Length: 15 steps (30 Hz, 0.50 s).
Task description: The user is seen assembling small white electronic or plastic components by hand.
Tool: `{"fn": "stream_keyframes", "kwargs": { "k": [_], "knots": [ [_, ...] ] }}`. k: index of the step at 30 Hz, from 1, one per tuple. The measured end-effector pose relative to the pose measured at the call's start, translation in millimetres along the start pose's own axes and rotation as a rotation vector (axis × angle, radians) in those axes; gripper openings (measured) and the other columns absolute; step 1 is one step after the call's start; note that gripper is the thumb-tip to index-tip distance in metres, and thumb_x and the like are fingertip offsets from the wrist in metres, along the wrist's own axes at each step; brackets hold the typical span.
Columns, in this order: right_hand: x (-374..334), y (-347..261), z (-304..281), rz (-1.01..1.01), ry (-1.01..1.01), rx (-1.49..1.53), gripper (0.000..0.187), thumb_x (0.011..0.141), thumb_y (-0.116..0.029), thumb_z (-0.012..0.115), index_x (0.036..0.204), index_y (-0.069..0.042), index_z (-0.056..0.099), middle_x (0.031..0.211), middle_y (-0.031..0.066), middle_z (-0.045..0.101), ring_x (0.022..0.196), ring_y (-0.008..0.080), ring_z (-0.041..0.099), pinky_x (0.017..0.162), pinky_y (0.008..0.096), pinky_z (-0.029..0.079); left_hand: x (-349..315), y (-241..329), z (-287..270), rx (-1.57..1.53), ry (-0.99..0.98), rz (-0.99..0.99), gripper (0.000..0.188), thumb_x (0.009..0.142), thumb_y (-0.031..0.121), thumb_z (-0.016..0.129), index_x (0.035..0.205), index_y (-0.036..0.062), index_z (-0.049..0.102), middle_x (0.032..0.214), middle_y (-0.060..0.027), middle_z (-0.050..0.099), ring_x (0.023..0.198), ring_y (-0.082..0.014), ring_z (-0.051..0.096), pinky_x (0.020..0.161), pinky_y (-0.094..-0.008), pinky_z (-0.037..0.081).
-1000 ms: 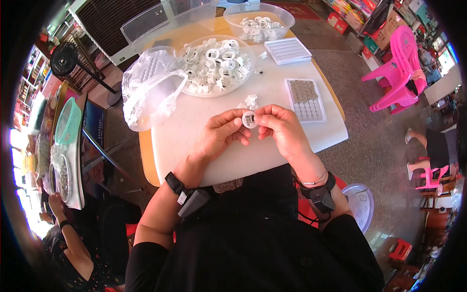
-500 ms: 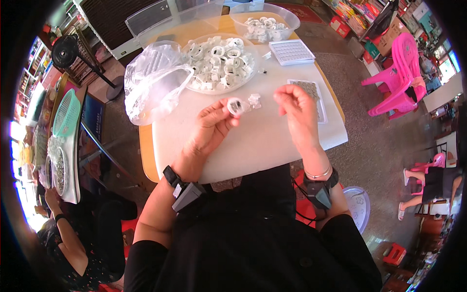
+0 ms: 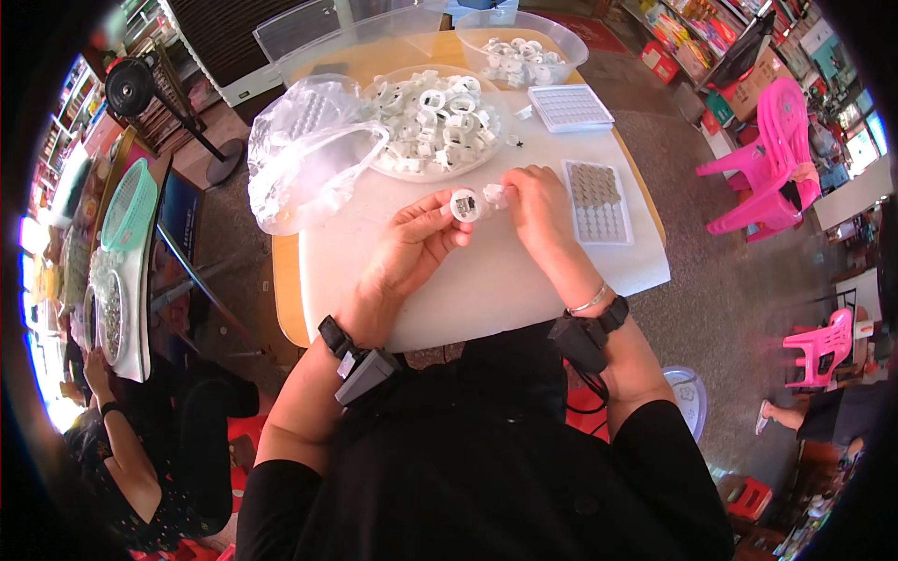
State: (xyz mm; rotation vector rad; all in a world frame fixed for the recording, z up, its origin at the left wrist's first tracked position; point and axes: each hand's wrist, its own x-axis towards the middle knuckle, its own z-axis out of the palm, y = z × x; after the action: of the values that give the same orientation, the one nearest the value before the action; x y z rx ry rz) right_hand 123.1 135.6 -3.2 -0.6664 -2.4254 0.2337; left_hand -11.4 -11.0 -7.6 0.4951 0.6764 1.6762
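Note:
My left hand (image 3: 423, 234) pinches a round white plastic part (image 3: 465, 205) by its edge, with a dark and metallic inside facing up. Close beside it is a small, irregular white plastic piece (image 3: 495, 195). The curled fingers of my right hand (image 3: 543, 208) close at this piece's right side; their tips are partly hidden. A white tray (image 3: 599, 201) with rows of small round greyish pieces lies right of my right hand. Beyond my hands, a wide clear bowl (image 3: 391, 170) is heaped with white plastic parts.
Plastic bags (image 3: 304, 154) lie left of the bowl. A clear tub (image 3: 572, 47) of white parts and a white gridded tray (image 3: 572, 110) stand at the back right. Another person's arm (image 3: 131, 458) is at the far left. Pink chairs (image 3: 772, 164) stand on the right.
My right hand has moved left from beside the tray of round pieces to the small white piece, uncovering the tray. My left hand still holds the round part. The view has shifted slightly.

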Motion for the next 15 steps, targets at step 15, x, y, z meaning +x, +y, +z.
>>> {"fn": "stream_keyframes", "kwargs": {
  "k": [15],
  "knots": [
    [-55.0, -30.2, -28.5, 0.067, 0.03, 0.344, 0.009, 0.073, 0.004, 0.06, 0.081, 0.0, 0.062, 0.077, 0.0111, 0.06, 0.076, 0.0292, 0.057, 0.068, 0.0371, 0.048, -0.6, -1.4, -0.7, 0.019, 0.001, -0.021, 0.029, 0.093, 0.006, 0.049, 0.118, -0.0071, 0.052, 0.103, -0.0101, 0.061, 0.085, -0.0157, 0.06, 0.076, -0.0266, 0.052]
  ]
}}
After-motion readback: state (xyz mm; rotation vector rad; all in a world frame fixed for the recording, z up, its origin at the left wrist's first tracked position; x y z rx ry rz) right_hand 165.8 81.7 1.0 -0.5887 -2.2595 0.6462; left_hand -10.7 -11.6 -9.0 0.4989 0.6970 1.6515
